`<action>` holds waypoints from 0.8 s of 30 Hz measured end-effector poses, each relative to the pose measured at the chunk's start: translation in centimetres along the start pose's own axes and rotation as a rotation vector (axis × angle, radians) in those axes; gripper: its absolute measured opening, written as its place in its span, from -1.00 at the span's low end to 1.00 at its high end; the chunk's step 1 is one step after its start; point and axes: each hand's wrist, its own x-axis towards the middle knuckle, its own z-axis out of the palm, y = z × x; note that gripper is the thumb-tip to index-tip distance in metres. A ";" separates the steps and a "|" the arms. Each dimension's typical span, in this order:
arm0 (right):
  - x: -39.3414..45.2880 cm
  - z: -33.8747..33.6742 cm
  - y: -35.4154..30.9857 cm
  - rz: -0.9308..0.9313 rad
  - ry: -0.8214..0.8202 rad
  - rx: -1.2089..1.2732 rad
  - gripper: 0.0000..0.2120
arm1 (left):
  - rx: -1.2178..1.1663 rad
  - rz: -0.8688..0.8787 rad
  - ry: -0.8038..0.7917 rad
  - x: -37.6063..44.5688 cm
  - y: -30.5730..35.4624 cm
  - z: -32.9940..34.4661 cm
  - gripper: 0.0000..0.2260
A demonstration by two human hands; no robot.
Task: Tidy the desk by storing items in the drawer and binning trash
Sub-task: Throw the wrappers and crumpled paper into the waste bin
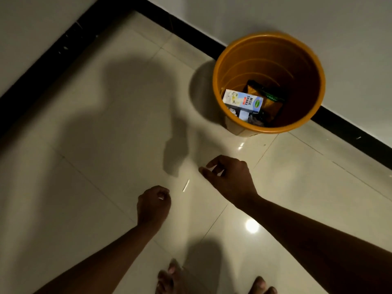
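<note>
Trash is sitting inside a round orange plastic bin [301,60] by the wall: a white and blue milkshake carton [244,100] and a dark orange snack packet [269,98] touching it. Both arms are reaching out over the shiny cream floor tiles [84,166]. Left hand [153,203] and right hand [230,175] are hanging loosely curled, holding nothing. A thin white strip [186,185] is lying between them.

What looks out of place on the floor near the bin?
A small white sliver lies on the tiled floor, outside the orange bin, between both hands. The milkshake carton and other trash are already inside.
</note>
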 end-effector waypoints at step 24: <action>-0.3 4.0 4.2 0.164 0.007 0.052 -0.80 | -0.335 0.005 -0.085 -0.2 4.1 7.1 -0.94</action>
